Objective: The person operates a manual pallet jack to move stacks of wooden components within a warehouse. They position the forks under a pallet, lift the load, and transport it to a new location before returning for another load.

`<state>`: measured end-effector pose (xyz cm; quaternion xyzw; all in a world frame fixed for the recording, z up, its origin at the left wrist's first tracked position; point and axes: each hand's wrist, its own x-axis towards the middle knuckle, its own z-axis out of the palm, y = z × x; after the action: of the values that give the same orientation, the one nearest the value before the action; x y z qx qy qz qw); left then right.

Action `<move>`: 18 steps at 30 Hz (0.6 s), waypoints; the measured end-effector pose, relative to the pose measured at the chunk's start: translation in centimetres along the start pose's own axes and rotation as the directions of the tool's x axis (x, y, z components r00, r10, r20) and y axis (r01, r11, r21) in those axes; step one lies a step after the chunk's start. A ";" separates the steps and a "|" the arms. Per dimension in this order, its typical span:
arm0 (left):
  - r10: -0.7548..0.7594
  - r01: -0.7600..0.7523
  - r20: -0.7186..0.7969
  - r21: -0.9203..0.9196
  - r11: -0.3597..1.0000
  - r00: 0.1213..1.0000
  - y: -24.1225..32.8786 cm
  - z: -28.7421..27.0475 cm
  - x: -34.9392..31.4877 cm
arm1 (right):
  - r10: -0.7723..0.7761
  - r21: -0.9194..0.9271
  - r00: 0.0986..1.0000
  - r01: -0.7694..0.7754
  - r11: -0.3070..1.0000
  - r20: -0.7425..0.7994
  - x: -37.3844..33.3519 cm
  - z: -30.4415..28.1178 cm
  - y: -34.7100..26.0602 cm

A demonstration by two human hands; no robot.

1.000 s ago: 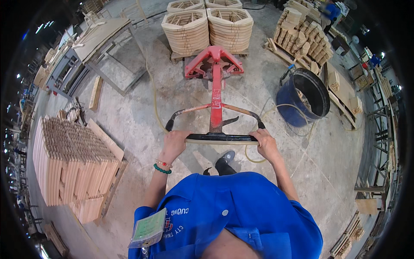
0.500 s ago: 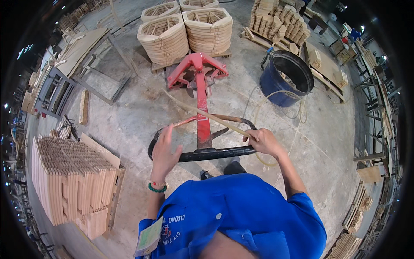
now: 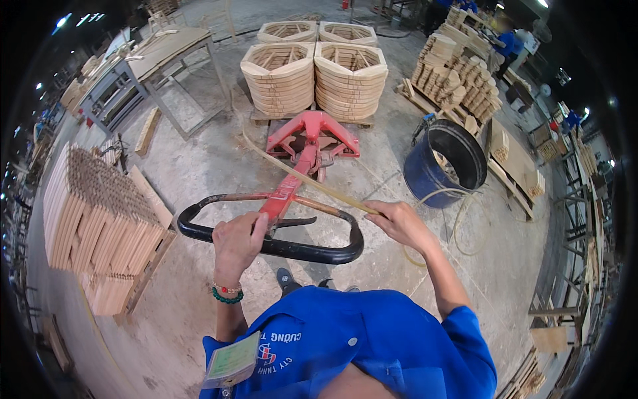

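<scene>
My left hand (image 3: 237, 245) is wrapped over the black bar of a red pallet jack's handle (image 3: 312, 255), left of its shaft. The jack (image 3: 312, 133) stands in front of me, its shaft tilted toward me. Clear of the handle, to its right, my right hand (image 3: 399, 225) is closed on a yellowish hose (image 3: 319, 185). From that hand the hose runs across the jack's shaft to the far left, and another length loops by the blue drum (image 3: 425, 176). Beyond the jack, stacked wooden frames (image 3: 279, 80) rest on a pallet.
A tall stack of wooden slats (image 3: 109, 213) stands at left on a pallet. Behind it are a work table (image 3: 169, 50) and a loose board (image 3: 147, 132). Shaped wood pieces (image 3: 458, 76) are piled at the far right, with people (image 3: 508, 43) beyond them.
My left hand, open and raised before, has closed on the handle bar. The handle has swung to the left, away from my right hand, which still holds the hose.
</scene>
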<state>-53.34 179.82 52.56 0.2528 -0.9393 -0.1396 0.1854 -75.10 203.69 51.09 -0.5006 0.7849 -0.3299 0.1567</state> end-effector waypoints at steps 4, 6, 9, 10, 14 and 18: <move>-0.112 0.116 -0.048 0.097 0.989 0.993 3.1 0.2 -2.1 | -0.265 -0.174 0.949 0.294 0.940 0.170 3.0 -0.9 1.9; -0.108 0.114 -0.096 0.058 0.992 0.990 4.2 0.5 -3.1 | -0.417 -0.093 0.874 0.450 0.888 0.248 5.6 -1.5 0.6; -0.209 0.215 -0.098 0.054 0.975 0.973 3.9 1.1 -5.3 | -0.678 0.035 0.735 0.678 0.735 0.005 7.3 -6.5 -3.3; -0.222 0.227 -0.095 0.051 0.973 0.970 3.9 1.4 -5.6 | -0.489 0.280 0.870 0.455 0.845 0.060 8.2 -9.4 -4.3; -0.320 0.337 -0.193 0.064 0.939 0.928 3.0 0.0 -8.5 | -0.214 0.681 0.932 0.360 0.638 -0.293 7.3 -23.5 -6.1; -0.466 0.426 -0.220 -0.205 0.881 0.857 3.1 1.4 -6.5 | -0.370 0.980 0.918 0.184 0.082 -0.141 6.4 -37.5 2.7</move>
<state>-50.05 186.08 50.64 0.4655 -0.8088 -0.2137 0.2889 -101.43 212.33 77.32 -0.4366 0.2541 -0.7459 0.4341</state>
